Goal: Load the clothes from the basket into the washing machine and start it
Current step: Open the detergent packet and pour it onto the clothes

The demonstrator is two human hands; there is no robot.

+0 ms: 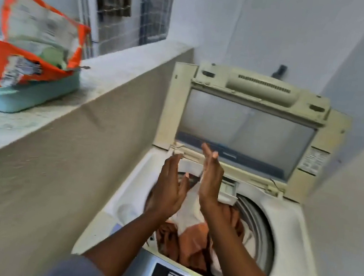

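We hold our left hand (170,189) and right hand (211,180) straight-fingered, palms facing, over clothes (192,242) in the washing machine (291,225).

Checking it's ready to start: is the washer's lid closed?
No, the lid stands upright behind the open drum, with clothes visible inside.

Home laundry corner, top-loading washing machine (291,235) with its lid (247,128) raised and clothes (190,239) in the drum, orange detergent bag (39,31) in a blue tub (30,95) on a stone ledge (115,74), barred window (134,2), plain painted walls.
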